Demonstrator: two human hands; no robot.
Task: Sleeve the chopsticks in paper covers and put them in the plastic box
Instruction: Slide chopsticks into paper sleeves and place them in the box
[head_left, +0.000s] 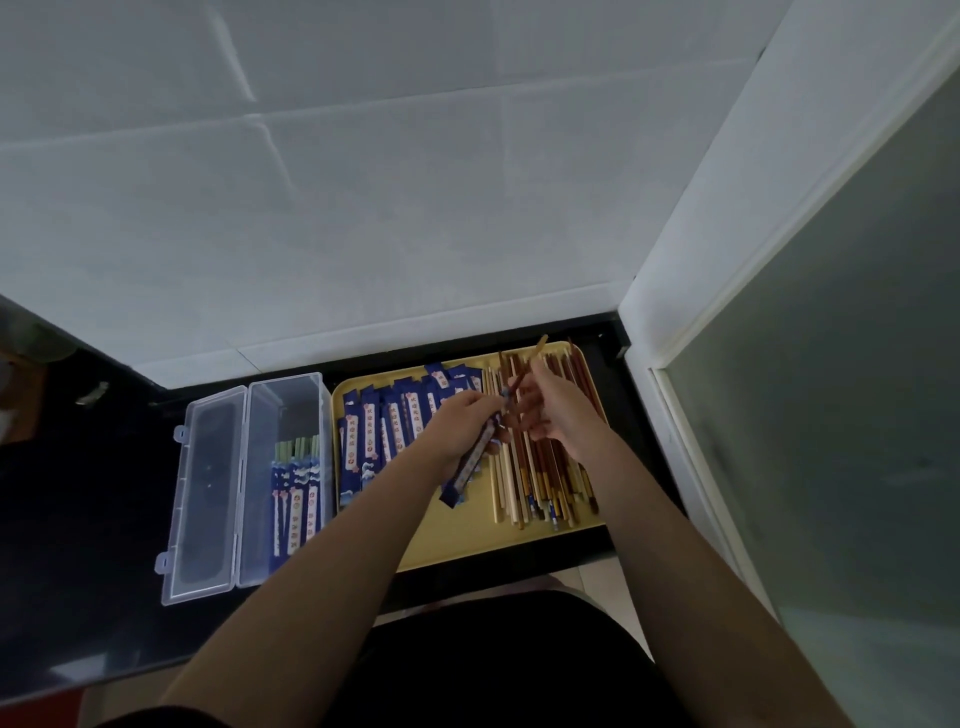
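Observation:
Over the yellow tray (467, 540), my left hand (460, 423) grips a blue paper cover (470, 465) that slants down toward me. My right hand (558, 410) pinches a pair of chopsticks (524, 371), and their tips meet the cover's open top end. Several empty blue covers (387, 426) lie on the tray's left half. Loose brown and pale chopsticks (540, 467) are piled on its right half. To the left of the tray, the clear plastic box (257, 467) lies open and holds several sleeved chopsticks (295, 499).
The box's clear lid (205, 493) lies flat to its left on the black countertop (83, 519). A white tiled wall (363, 234) rises just behind the tray. A white door frame (691, 338) with frosted glass closes off the right side.

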